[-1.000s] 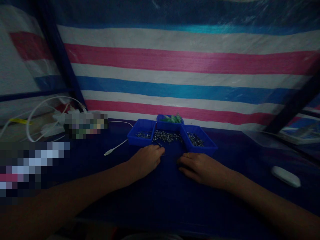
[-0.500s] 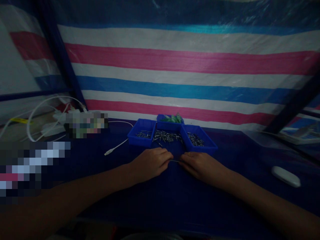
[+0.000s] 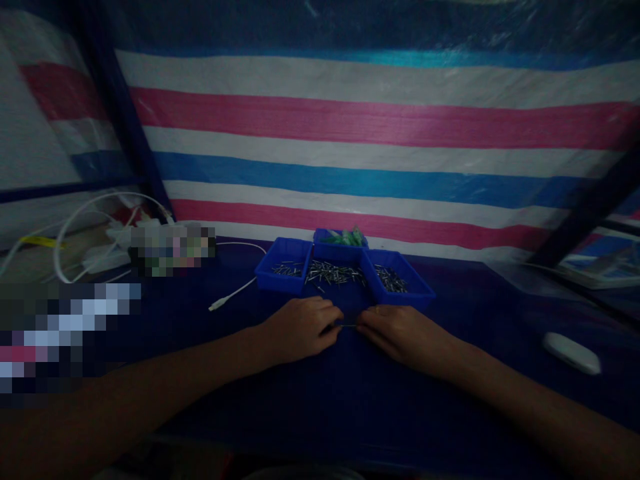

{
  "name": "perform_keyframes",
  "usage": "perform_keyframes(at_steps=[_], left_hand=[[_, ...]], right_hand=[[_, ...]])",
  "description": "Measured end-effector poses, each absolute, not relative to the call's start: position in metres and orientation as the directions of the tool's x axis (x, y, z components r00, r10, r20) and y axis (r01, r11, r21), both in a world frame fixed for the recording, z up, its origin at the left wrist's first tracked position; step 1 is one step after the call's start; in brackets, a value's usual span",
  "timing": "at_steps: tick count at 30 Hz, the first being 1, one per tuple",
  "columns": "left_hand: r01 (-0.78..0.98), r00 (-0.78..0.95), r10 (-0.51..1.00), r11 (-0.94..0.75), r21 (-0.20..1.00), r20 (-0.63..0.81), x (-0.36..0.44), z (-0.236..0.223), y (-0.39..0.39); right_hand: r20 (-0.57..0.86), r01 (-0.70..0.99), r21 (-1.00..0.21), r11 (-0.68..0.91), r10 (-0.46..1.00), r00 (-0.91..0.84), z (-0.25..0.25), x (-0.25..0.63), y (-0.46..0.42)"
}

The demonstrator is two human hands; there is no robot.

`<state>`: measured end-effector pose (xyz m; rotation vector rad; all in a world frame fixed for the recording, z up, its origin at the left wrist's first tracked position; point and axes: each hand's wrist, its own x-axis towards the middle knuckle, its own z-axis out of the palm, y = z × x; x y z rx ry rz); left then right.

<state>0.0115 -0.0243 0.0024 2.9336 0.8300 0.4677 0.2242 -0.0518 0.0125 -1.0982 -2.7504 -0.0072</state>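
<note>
A thin metal pin (image 3: 349, 325) spans the gap between my two hands, just in front of the trays. My right hand (image 3: 400, 328) pinches its right end with closed fingers. At the pin's left end are the thumb and bent fingers of my left hand (image 3: 303, 328), a small gap showing behind their tips. Beyond the hands, a pile of similar thin metal pins (image 3: 336, 272) lies on the dark blue table (image 3: 345, 407). The left blue tray (image 3: 280, 283) and the right blue tray (image 3: 403, 297) hold more small metal pieces.
Behind the pile, a back blue tray (image 3: 340, 250) holds green items. A white cable (image 3: 233, 297) lies at left, near a cluttered heap partly pixelated. A white rounded case (image 3: 571, 353) rests at right. A striped plastic sheet (image 3: 380, 127) hangs behind the table.
My left thumb and fingertips have parted slightly around the pin's end, and the pin sits a touch lower. My right hand has barely moved; the trays are unchanged.
</note>
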Motion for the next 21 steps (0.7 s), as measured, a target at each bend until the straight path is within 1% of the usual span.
perform_keyframes(at_steps=[6,10,16,21], left_hand=[[0.496,0.822,0.505,-0.862,0.104,0.263,0.0117,0.0013,-0.0251],[0.496,0.817,0.497,-0.864,0.083,0.291,0.0119,0.0026,-0.0259],[0.455,0.805,0.46,-0.884,0.108,0.375,0.0133,0.0049,-0.0285],[0.378,0.829,0.397,-0.917,0.129,0.394,0.0136,0.0066,-0.0301]], right_hand=[[0.173,0.679,-0.084,0.729,0.682,-0.711,0.0149,0.2228,-0.0526],[0.163,0.677,-0.07,0.732,0.678,-0.716,0.0154,0.2223,-0.053],[0.152,0.666,-0.053,0.745,0.665,-0.732,0.0146,0.2214,-0.0545],[0.149,0.65,-0.03,0.759,0.647,-0.748,0.013,0.2218,-0.0542]])
